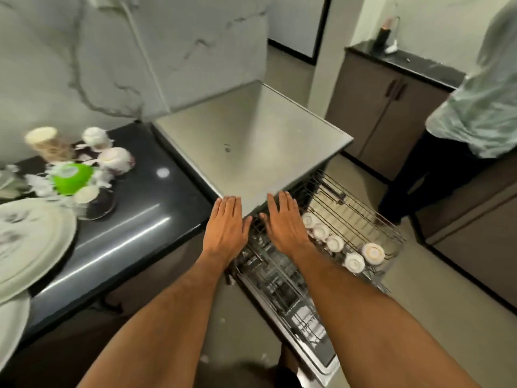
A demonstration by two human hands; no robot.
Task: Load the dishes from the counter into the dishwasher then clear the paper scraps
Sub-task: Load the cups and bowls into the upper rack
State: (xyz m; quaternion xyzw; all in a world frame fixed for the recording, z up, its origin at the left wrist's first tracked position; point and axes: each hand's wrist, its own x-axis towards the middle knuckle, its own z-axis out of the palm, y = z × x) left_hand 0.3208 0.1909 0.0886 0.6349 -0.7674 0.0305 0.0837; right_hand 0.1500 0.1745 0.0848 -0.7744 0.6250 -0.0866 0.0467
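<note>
plates [30, 236] blurred, cropped left, lower rack [282, 287] arm-hidden

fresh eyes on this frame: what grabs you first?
Two bare forearms reach up the middle, with the left hand and right hand flat and open at the near corner of the steel dishwasher top. Right of them, the pulled-out wire rack holds a row of upturned white cups. On the black counter at left, a bright green bowl sits among blurred dishes and white scraps.
</note>
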